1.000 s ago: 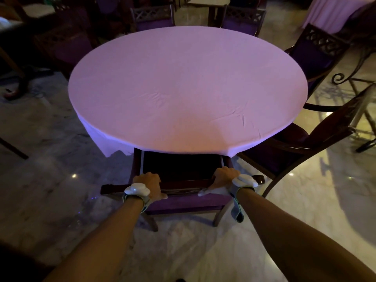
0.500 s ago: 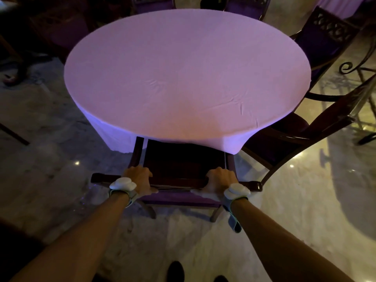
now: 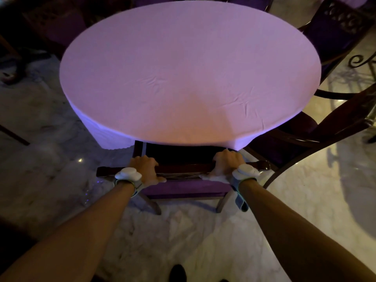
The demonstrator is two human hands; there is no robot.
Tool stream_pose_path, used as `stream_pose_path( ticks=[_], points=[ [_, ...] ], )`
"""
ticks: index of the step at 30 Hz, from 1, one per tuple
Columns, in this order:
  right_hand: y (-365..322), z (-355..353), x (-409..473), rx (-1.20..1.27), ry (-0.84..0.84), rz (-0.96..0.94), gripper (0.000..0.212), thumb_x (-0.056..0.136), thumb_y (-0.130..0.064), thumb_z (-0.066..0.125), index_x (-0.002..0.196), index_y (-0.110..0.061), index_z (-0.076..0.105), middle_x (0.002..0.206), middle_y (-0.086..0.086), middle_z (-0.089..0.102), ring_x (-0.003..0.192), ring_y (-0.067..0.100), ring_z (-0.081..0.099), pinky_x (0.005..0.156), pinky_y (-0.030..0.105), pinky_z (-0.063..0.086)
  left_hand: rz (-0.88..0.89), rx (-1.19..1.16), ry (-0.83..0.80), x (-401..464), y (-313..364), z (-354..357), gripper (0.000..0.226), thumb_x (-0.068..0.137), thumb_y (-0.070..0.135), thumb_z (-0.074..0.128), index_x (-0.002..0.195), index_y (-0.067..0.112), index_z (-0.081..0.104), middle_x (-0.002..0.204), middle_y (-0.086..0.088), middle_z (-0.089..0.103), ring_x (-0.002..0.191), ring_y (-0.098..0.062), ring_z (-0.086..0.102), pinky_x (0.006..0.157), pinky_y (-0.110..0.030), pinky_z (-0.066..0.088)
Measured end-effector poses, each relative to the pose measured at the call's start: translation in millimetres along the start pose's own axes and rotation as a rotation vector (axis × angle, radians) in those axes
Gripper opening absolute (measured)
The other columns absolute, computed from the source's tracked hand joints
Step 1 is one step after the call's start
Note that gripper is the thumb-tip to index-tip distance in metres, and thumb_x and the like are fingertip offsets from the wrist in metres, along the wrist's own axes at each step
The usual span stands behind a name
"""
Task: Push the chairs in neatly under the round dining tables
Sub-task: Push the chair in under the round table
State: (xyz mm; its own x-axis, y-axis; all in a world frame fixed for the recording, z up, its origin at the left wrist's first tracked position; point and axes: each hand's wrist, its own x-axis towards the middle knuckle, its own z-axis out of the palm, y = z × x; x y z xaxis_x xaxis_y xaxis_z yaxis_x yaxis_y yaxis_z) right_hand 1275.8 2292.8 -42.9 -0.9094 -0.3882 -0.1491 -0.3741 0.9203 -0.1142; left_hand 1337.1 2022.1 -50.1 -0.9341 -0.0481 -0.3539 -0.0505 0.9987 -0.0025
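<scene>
Since half a second ago the chair [image 3: 183,169] has slid a little further under the round desk [image 3: 189,78], so less of its dark seat shows below the hanging cloth, and the near rim of the desk now sits lower in view. Both hands are clamped on the chair's dark wooden top rail: the left hand [image 3: 145,169] grips it left of centre, fingers curled over the front and thumb along the back edge, while the right hand [image 3: 226,163] grips it right of centre in the same way. They are well apart, near the two ends of the rail. Each wrist carries a white puck-shaped device on a grey strap, and the right strap's loose end dangles below the forearm. The chair's purple padded back faces the camera, and two of its legs stand on the pale marbled floor [image 3: 183,231]. A pink-lilac tablecloth [image 3: 114,137] covers the desk and drapes down just beside the chair's front. To the right, a second chair [image 3: 317,135] stands angled, its seat partly under the rim. More dark chairs ring the far side.
</scene>
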Motion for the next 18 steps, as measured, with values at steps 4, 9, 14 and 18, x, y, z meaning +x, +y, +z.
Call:
stream_pose_path(
  ticks=[4, 9, 14, 18],
  points=[
    [1.7, 3.0, -4.5, 0.011, -0.056, 0.047, 0.073, 0.053, -0.085, 0.066, 0.09, -0.023, 0.073, 0.081, -0.002, 0.07, 0.072, 0.024, 0.064, 0.063, 0.029, 0.05, 0.006, -0.008, 0.019, -4.4, 6.7, 4.4, 0.05, 0.073, 0.071, 0.07, 0.091, 0.025, 0.074, 0.064, 0.002, 0.056, 0.071, -0.025, 0.062, 0.067, -0.034, 0.051],
    [-4.3, 2.8, -21.0, 0.022, -0.1, 0.102, 0.072, 0.056, -0.084, 0.069, 0.086, -0.019, 0.069, 0.077, 0.002, 0.064, 0.066, 0.024, 0.055, 0.063, 0.031, 0.043, 0.001, -0.048, 0.008, -11.1, 10.5, 7.4, 0.051, 0.069, 0.072, 0.073, 0.091, 0.026, 0.076, 0.062, 0.005, 0.052, 0.07, -0.026, 0.061, 0.064, -0.03, 0.047],
    [-15.9, -2.2, -21.8, 0.058, -0.104, 0.107, 0.063, 0.057, -0.081, 0.068, 0.079, -0.021, 0.064, 0.076, 0.0, 0.065, 0.066, 0.022, 0.056, 0.061, 0.029, 0.042, 0.001, -0.06, 0.031, -13.0, -3.4, 4.4, 0.047, 0.066, 0.073, 0.074, 0.074, 0.027, 0.072, 0.055, 0.011, 0.051, 0.061, -0.019, 0.057, 0.058, -0.026, 0.043],
    [-30.9, 8.2, -27.1, 0.079, -0.111, 0.06, 0.061, 0.065, -0.077, 0.066, 0.084, -0.019, 0.067, 0.073, 0.001, 0.064, 0.063, 0.023, 0.057, 0.059, 0.032, 0.046, -0.017, -0.069, 0.001, -17.8, -18.9, 4.6, 0.05, 0.065, 0.07, 0.077, 0.053, 0.03, 0.049, 0.055, 0.009, 0.049, 0.059, -0.018, 0.053, 0.058, -0.026, 0.04]
  ],
)
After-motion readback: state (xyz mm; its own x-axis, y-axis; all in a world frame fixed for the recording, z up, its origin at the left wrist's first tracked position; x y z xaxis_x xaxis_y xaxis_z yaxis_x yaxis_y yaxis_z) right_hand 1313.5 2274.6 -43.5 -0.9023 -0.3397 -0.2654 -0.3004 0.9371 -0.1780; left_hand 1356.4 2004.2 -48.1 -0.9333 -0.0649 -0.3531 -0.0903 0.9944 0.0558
